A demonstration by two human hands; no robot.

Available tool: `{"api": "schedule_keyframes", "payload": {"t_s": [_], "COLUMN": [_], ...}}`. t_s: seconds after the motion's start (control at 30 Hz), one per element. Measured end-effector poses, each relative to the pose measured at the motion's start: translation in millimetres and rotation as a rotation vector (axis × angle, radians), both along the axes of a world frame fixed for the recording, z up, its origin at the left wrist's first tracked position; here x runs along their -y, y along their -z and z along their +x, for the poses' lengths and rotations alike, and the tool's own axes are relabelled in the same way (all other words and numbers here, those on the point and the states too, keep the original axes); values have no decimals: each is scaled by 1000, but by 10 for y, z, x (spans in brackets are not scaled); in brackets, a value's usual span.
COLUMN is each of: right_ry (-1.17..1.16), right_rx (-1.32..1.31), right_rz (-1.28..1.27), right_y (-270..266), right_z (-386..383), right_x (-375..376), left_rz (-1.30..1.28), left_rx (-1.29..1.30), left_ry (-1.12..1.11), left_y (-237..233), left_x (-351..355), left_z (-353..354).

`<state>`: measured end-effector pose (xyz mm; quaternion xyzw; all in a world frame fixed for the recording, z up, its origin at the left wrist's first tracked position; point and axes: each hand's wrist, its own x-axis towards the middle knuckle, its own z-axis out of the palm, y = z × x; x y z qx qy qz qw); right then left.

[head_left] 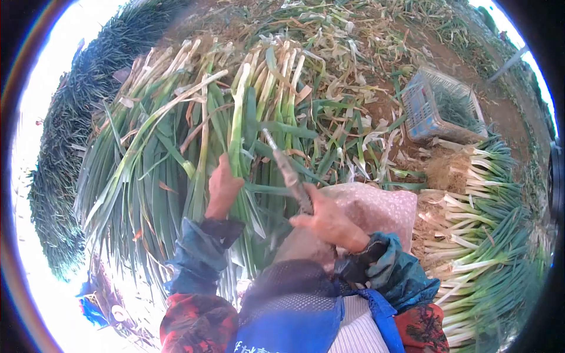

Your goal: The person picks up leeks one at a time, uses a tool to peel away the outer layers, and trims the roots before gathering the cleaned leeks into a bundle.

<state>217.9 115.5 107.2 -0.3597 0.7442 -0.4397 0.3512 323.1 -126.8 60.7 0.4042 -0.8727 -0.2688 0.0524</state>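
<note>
My left hand (223, 187) is closed around a thick green onion (238, 120), whose pale end points away from me. In my right hand (332, 222) I grip a slim air blow gun (288, 175); its thin metal tip slants up and left, a little to the right of that onion. Beneath and beside my left hand lies a large heap of untrimmed green onions (156, 170) with long leaves and dry brown skins. A pale pink dotted cloth (388, 206) covers my lap below my right hand.
At the right, cleaned green onions (471, 253) lie in a long row, roots towards me. Beyond them stands a plastic crate (421, 117) with some greens inside. Stripped leaves and skins (347, 65) litter the ground ahead. Another dark green pile (65, 141) runs along the left.
</note>
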Motion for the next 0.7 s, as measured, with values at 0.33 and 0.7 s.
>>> {"api": "schedule_keyframes", "payload": {"t_s": [0.33, 0.7], "right_ry": [-131, -66], "right_rx": [-36, -242], "right_rz": [218, 125], "right_y": [-97, 175], "right_z": [551, 369], "right_x": [392, 879], "left_rz": [-87, 137], "left_rx": [-16, -9], "left_ry": [39, 62], "left_y": [136, 36], "left_x": [-177, -354], "left_z": [222, 861]}}
